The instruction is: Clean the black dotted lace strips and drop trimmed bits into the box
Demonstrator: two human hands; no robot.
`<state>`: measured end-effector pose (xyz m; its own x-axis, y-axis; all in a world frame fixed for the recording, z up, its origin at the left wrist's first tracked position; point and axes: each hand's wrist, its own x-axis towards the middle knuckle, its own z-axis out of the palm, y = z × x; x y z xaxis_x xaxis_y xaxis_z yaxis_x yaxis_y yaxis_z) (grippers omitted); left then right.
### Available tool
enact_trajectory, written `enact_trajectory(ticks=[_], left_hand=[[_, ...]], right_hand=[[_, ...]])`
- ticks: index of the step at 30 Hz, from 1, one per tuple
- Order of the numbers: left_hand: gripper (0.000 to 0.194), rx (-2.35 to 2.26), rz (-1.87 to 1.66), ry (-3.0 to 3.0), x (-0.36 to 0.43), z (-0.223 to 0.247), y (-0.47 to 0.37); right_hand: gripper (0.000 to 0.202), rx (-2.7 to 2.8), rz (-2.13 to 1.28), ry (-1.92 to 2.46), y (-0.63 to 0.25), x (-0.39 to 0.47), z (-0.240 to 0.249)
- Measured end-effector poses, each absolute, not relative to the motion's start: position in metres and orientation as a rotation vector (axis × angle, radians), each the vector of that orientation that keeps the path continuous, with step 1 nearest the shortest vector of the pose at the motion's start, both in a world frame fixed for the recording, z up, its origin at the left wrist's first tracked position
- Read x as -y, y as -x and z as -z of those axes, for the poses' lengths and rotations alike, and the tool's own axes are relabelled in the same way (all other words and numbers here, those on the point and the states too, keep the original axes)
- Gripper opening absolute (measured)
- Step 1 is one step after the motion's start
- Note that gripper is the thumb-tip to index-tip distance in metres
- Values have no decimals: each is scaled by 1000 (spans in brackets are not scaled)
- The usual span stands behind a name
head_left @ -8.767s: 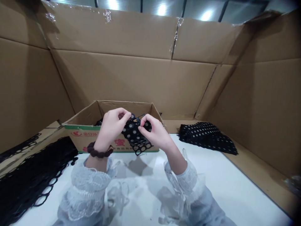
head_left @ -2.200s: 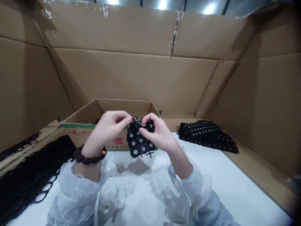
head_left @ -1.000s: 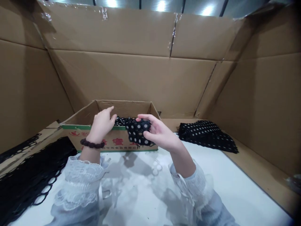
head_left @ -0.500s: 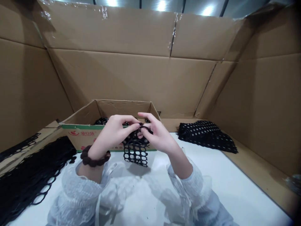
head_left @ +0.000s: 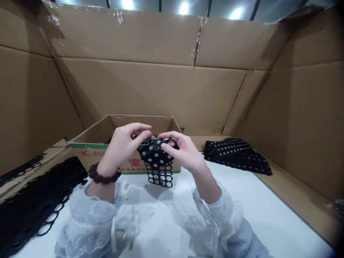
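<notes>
A piece of black mesh fabric (head_left: 158,154) with round holes hangs folded over in front of the cardboard box. My right hand (head_left: 185,152) pinches its upper right part between thumb and fingers. My left hand (head_left: 125,145), with a dark braided hair tie (head_left: 103,175) on its wrist, hovers just left of the fabric. Its thumb and fingers are apart, and I see nothing between them. Below the fold, a strip of the mesh with larger openings dangles above the white table (head_left: 158,211).
Behind my hands stands an open cardboard box (head_left: 94,157) with more black mesh inside. Black mesh with looped edges (head_left: 43,200) lies at the left, and a folded dotted black piece (head_left: 236,154) at the right. Tall cardboard walls (head_left: 150,89) enclose the table.
My left hand has let go of the fabric and drawn a little up and left. The fabric hangs more spread out from my right hand, its holes showing more.
</notes>
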<state>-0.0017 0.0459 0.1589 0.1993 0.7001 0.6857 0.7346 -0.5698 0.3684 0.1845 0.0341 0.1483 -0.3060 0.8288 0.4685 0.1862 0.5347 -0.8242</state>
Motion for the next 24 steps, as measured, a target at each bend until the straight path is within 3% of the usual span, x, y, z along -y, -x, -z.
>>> enact_trajectory(ticks=[7,13,15,18,24], left_hand=[[24,1359,1028,2629,-20,-168,-16],[31,1636,1456,2038,-48,-156,2],[30,1745,1432,1963,-65,-148,13],[33,1753,1175,2089,-78,-143,21],[26,1443,1261,2521,-37,-164,2]], right_hand=[[35,1770,-831,815,-177,-32,-140],[21,1829,-684,809,-183,-28,-146],[19,1815,-661,839,-186,-29,-148],[16,1760,-666,861,-187,-32,-149],[19,1760,-813,866,-186,-34,-149]])
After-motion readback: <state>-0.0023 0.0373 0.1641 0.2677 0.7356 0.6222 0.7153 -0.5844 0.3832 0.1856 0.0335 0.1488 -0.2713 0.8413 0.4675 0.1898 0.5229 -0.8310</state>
